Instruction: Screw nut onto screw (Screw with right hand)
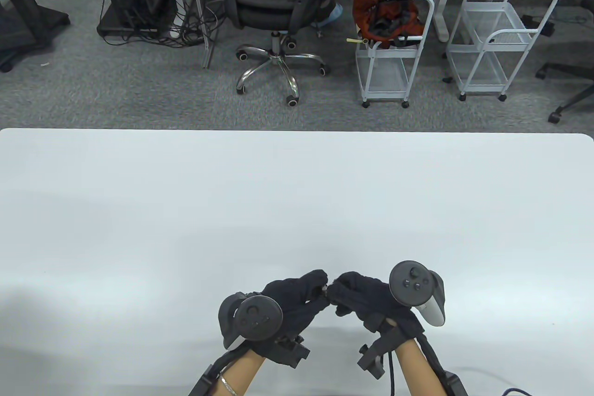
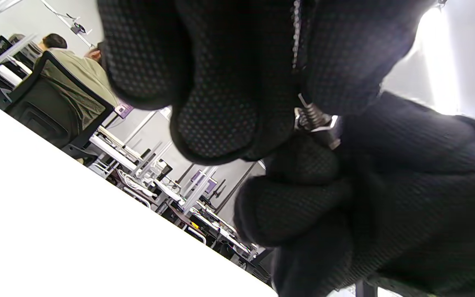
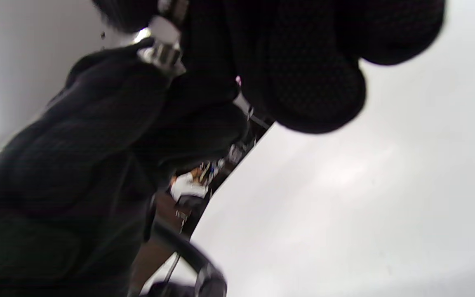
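Observation:
Both gloved hands meet fingertip to fingertip above the near edge of the white table (image 1: 297, 191). My left hand (image 1: 320, 283) pinches a silver screw. Its thread (image 2: 311, 110) sticks out between the left fingers (image 2: 217, 119) in the left wrist view. A silver nut (image 2: 329, 128) sits on the thread, against the fingers of my right hand (image 1: 339, 288), which pinch it. The metal parts (image 3: 161, 51) also show, blurred, in the right wrist view between the right fingers (image 3: 316, 82) and the left hand. In the table view the gloves hide both parts.
Beyond the table's far edge stand an office chair (image 1: 274, 6) and two white wire carts (image 1: 394, 52). A cable lies at the table's near right corner (image 1: 510, 389).

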Tool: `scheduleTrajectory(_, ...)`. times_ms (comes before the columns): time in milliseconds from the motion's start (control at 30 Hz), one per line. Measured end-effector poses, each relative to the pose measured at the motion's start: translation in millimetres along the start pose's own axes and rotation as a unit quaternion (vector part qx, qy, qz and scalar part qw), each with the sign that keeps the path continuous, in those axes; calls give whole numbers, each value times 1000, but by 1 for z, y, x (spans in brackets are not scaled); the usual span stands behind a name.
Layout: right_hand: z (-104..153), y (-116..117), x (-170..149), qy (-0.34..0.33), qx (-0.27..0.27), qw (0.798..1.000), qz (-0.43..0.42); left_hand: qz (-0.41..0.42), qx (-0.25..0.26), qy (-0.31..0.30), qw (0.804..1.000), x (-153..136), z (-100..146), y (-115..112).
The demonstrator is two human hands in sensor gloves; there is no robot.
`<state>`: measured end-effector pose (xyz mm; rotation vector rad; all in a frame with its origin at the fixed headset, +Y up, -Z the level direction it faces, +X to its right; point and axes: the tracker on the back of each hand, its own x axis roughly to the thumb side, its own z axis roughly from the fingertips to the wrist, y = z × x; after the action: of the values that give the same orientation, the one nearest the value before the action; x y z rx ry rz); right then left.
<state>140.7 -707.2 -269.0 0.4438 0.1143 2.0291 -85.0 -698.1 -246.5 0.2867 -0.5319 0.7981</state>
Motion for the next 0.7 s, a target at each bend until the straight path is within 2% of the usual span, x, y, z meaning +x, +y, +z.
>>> scheduleTrajectory(67, 1, 0, -1, 5, -9, 1000, -13, 13, -2, 4, 1000, 0, 0, -1)
scheduleTrajectory(200, 0, 1, 1, 6, 57, 998, -19, -8, 8, 4, 1000, 0, 0, 1)
scheduleTrajectory(233, 0, 1, 1, 2, 55, 998, -6, -6, 7, 4, 1000, 0, 0, 1)
scheduleTrajectory(367, 1, 0, 1, -1, -13, 1000, -7, 13, -1, 4, 1000, -1, 0, 0)
scheduleTrajectory(467, 1, 0, 1, 2, 13, 1000, -18, 7, 6, 8, 1000, -1, 0, 1)
scheduleTrajectory(567, 0, 2, 1, 11, 73, 997, -10, -10, 11, 7, 1000, -1, 0, 2)
scheduleTrajectory(600, 0, 2, 0, 5, 61, 998, 1, -7, 9, 7, 1000, -1, 0, 2)
scheduleTrajectory(633, -1, 1, -1, -5, 26, 1000, 5, -2, 6, 9, 1000, -2, 0, 1)
scheduleTrajectory(700, 1, 1, -2, 6, -13, 1000, -17, 14, -1, 7, 1000, -3, 0, 0)
